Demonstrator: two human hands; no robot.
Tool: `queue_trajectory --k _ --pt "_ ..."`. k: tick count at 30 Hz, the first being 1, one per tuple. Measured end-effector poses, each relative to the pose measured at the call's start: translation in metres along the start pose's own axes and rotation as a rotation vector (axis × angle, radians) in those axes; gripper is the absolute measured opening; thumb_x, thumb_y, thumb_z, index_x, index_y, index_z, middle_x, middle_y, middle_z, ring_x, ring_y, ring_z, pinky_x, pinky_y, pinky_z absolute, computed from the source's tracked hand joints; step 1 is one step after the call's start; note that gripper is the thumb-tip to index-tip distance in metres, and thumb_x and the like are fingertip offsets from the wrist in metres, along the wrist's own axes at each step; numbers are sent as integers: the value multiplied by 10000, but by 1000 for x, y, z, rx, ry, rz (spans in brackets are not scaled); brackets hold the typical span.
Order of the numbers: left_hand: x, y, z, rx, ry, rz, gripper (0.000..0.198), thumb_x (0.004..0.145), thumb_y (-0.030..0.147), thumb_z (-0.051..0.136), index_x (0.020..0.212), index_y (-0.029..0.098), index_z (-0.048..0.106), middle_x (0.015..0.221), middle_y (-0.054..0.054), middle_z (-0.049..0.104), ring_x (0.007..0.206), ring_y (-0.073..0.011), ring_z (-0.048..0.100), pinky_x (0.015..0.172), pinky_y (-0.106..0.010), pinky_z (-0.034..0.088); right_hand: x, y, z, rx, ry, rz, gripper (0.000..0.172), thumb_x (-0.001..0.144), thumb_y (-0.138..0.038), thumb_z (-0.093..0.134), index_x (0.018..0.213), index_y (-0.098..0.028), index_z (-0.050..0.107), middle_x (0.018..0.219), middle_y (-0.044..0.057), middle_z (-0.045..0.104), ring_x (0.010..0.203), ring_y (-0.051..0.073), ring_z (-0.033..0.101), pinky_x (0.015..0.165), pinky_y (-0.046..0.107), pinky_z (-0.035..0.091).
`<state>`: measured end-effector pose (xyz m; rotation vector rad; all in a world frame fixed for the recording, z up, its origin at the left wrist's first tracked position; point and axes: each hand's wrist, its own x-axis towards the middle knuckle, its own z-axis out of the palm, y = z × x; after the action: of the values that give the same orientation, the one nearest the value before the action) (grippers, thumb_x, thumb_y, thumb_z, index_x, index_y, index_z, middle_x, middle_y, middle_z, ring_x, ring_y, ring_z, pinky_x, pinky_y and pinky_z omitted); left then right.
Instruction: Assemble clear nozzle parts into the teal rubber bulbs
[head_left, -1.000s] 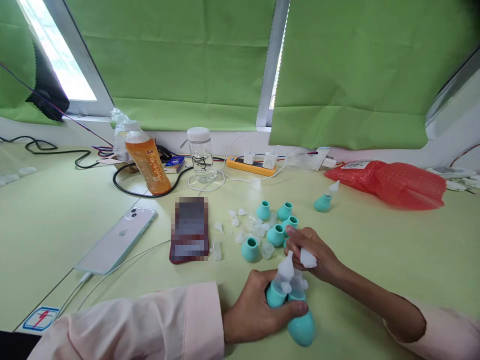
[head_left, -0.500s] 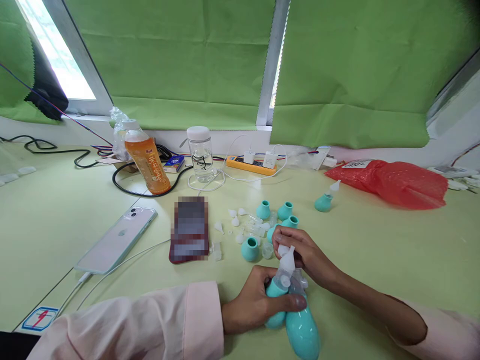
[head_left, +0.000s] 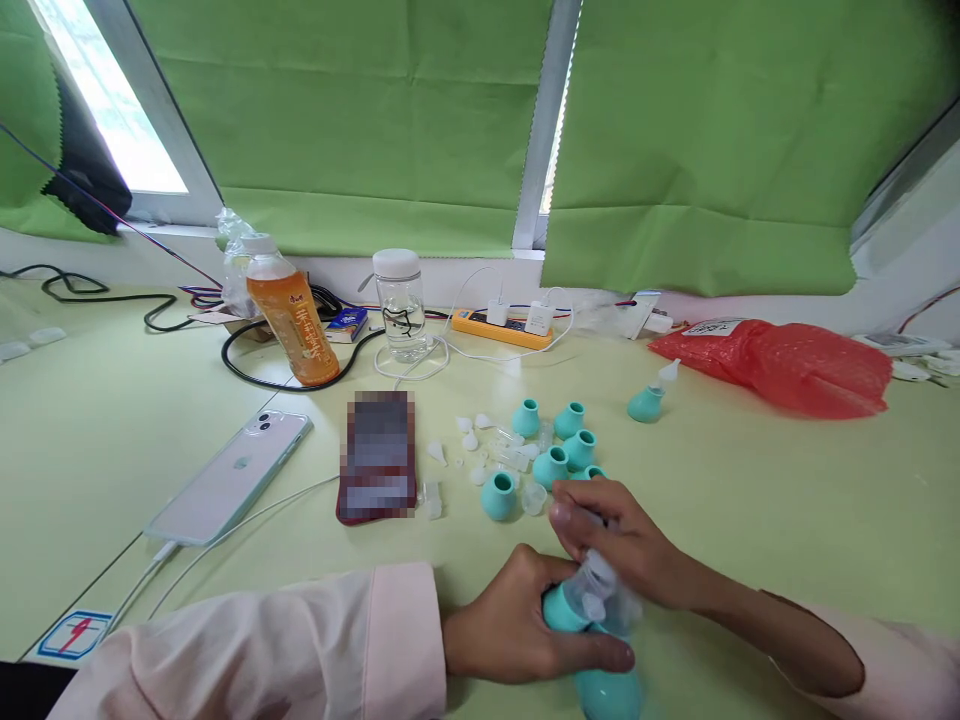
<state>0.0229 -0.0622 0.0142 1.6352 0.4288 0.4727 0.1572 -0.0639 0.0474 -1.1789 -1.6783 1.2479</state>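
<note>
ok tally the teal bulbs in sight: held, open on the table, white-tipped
Bulbs held in the left hand: 2
Open bulbs on the table (one partly hidden): 6
White-tipped bulb near the red bag: 1
Total in sight: 9

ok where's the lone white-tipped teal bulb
In the head view, that teal bulb sits right of centre, just in front of the left end of the red bag.

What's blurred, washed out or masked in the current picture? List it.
Head view: window at upper left washed out to white; clear plastic by the right hand smeared, probably motion blur; right sleeve soft at the frame edge; red-edged phone largely masked by pixelation.
</note>
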Motion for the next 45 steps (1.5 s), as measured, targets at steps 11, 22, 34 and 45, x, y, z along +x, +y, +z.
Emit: queue_trajectory --k 11,22,34,45 --pt "-3 -2 0 227 316 -13 297 579 404 648 677 125 617 575 -2 511 533 -105 428 511 -198 379 12 -24 -81 -620 491 17 312 681 -468 544 589 -194 426 496 -49 384 441 79 341 408 204 278" --pt "6 -11 -2 90 410 -109 257 644 358 628 755 132 582 636 7 521 609 -116 449 564 -216 371 34 39 -113 -777 40 364 187 742 -357 453 692 -177 469 566 -15 514 344 82 480 372 206 354" --pt "6 -6 -1 -132 396 -31 215 683 313 601 791 133 551 713 -7 543 685 -132 478 638 -231 399 0 -26 -51 -882 196 -322 176 731 -361 528 763 -194 572 553 -5 546 480 103 470 494 231 375" --pt "1 -2 -2 -203 417 10 207 678 310 612 755 120 580 700 -11 559 653 -120 495 614 -223 407 -6 -33 -47 -398 -152 -49 163 682 -270 606 786 -166 676 699 43 643 608 127 580 517 226 477"
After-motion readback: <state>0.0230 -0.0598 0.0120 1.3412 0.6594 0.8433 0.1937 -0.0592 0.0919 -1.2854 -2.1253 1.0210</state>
